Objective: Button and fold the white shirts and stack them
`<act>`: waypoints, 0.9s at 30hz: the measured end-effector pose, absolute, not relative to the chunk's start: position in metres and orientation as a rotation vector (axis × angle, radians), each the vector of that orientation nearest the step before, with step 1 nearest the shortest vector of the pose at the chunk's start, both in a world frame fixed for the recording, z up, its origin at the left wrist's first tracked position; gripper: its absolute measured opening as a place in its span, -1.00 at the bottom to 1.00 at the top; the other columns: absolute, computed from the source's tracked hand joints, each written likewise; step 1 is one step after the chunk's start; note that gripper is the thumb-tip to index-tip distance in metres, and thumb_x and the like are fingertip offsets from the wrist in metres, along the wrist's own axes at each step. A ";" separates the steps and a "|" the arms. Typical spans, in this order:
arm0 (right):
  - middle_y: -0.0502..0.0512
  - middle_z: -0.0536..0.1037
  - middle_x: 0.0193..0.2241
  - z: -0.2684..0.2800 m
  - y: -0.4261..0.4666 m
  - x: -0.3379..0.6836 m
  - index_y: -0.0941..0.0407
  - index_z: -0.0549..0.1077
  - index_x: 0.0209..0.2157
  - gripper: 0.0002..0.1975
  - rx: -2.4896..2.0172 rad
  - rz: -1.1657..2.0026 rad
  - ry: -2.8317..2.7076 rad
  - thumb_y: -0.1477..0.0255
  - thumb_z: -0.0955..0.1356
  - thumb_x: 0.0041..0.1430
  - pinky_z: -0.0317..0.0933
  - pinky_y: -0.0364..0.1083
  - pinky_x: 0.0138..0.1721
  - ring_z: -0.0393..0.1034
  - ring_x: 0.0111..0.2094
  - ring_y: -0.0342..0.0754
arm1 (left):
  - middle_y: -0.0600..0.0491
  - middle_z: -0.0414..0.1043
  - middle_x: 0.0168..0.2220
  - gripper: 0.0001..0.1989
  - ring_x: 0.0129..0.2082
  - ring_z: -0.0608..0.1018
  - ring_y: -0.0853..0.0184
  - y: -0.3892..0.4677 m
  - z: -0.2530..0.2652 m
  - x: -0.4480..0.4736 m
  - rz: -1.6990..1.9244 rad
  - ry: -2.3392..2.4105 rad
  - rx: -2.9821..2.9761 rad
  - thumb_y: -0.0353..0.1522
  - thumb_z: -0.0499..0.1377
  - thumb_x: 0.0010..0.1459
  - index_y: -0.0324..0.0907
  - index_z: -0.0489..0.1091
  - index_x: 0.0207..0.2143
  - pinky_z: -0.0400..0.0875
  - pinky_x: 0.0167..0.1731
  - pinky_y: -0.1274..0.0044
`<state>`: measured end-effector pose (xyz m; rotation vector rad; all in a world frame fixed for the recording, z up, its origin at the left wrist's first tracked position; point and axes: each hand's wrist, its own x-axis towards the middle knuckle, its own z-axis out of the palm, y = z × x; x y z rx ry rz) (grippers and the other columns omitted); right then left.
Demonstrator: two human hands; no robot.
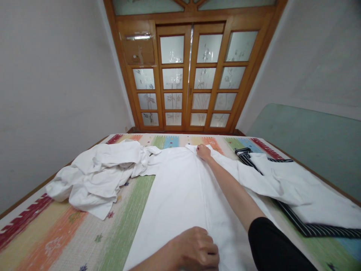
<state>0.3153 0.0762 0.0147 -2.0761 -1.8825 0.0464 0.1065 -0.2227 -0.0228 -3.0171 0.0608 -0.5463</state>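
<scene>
A long-sleeved white shirt [180, 180] lies spread on the patterned cloth, its collar at the far end and its front edge running down the middle. My right hand [203, 151] reaches out to the collar, fingers closed on the fabric there. Close to me, my left hand [199, 246] is curled in a fist on the front edge lower down, gripping the cloth. The fingertips of both hands are partly hidden. One sleeve stretches off to the right; the other runs left to a crumpled heap of white clothing [96, 173].
A striped, multicoloured cloth [124, 222] covers the surface. To the right, white fabric [318, 199] lies over a black-and-white striped piece [310, 229]. Walls flank both sides, with a pale green panel [307, 143] at right and wooden glass doors [187, 75] beyond.
</scene>
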 end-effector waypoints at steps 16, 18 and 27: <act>0.29 0.39 0.09 -0.011 0.052 0.328 0.23 0.25 0.15 -0.44 -1.664 0.153 -1.805 0.57 0.16 0.06 0.12 -0.01 0.14 0.27 0.10 0.00 | 0.16 0.06 -0.68 -0.40 -0.67 0.23 0.45 -0.231 -0.021 0.114 -0.821 0.220 -2.917 0.11 0.07 0.11 -0.17 0.24 -0.70 0.11 -0.64 0.51; 0.32 0.26 0.21 -0.016 0.039 0.328 0.26 0.13 0.25 -0.33 -1.636 0.168 -1.841 0.58 0.16 0.04 0.07 0.03 0.20 0.20 0.17 0.02 | 0.17 0.04 -0.69 -0.34 -0.69 0.21 0.44 -0.232 -0.023 0.116 -0.814 0.243 -2.958 0.22 0.06 0.00 -0.16 0.22 -0.74 0.08 -0.66 0.50; 0.39 0.11 0.29 -0.019 -0.055 0.315 0.32 0.16 0.25 -0.43 -1.884 0.091 -2.120 0.29 0.11 0.33 -0.16 0.15 0.28 -0.08 0.33 0.19 | 0.14 0.14 -0.69 -0.51 -0.68 0.27 0.45 -0.246 -0.011 0.114 -0.776 -0.026 -3.095 -0.03 0.11 0.15 -0.15 0.23 -0.68 0.11 -0.63 0.52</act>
